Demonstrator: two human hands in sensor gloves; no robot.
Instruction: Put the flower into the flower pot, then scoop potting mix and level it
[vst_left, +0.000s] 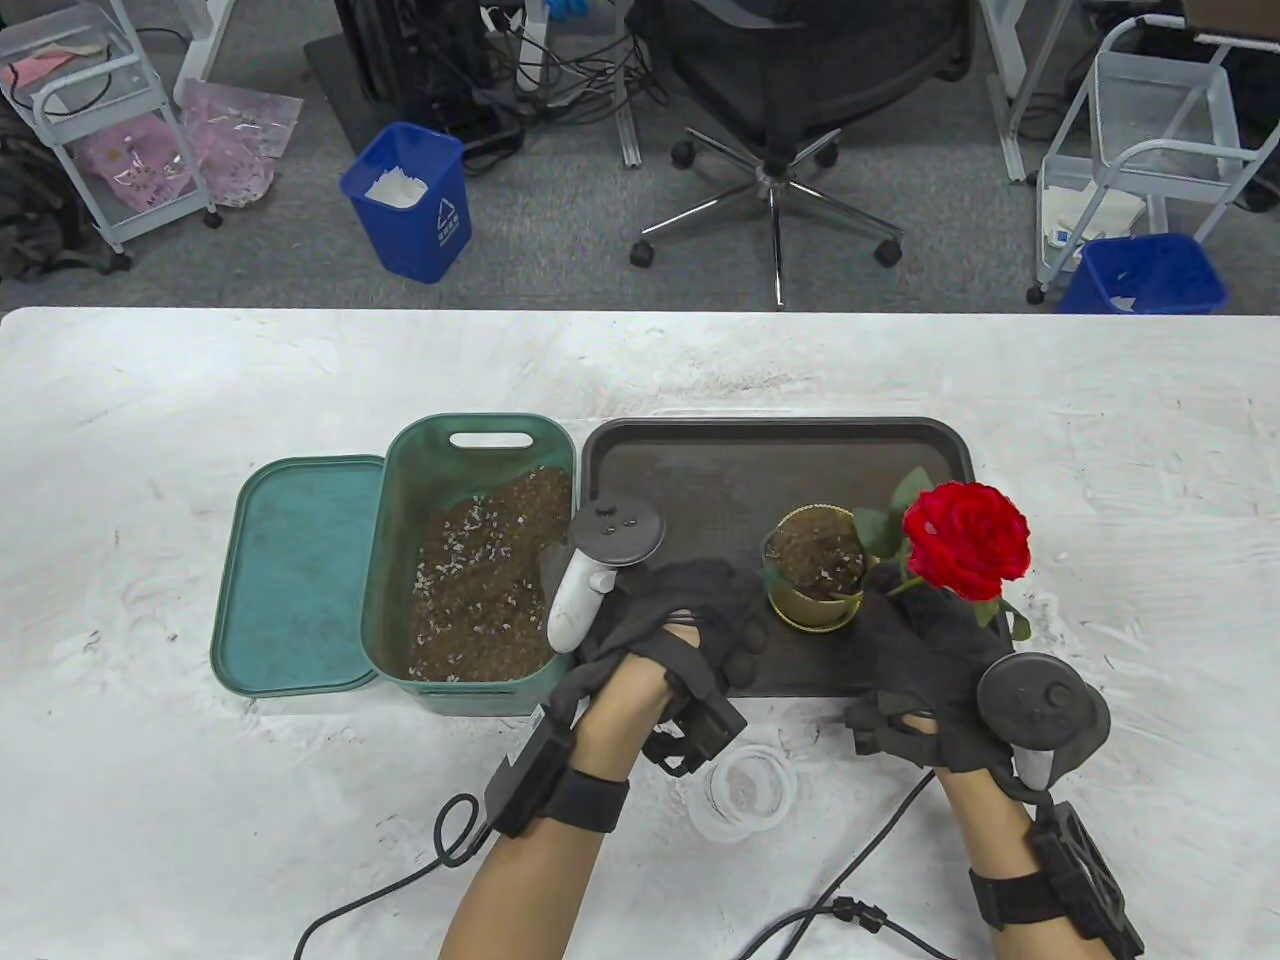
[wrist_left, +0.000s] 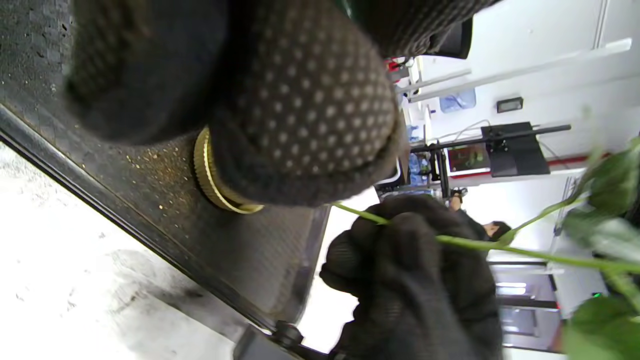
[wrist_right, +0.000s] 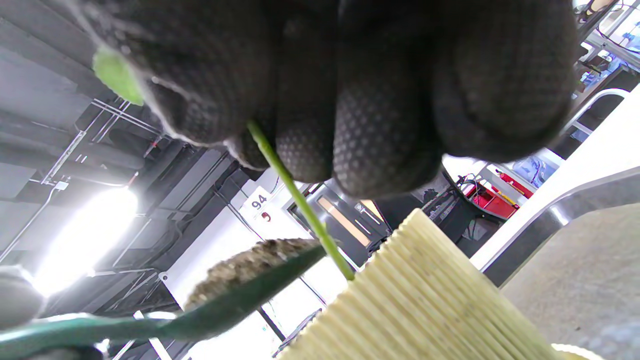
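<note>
My right hand (vst_left: 925, 665) pinching rose (vst_left: 966, 541) stem: thin, bendy, top-heavy bloom above grip. Left hand (vst_left: 690, 625) curled round ribbed pot (vst_left: 815, 580), light, tippy.

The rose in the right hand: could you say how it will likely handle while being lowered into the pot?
The rose looks top-heavy: a big bloom on a thin stem, so it may lean. The stem, pinched by the right hand, probably flexes. The small pot, steadied by the left hand, might otherwise tip.

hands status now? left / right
Left hand: holding the gold flower pot.
Right hand: pinching the rose by its stem.
</note>
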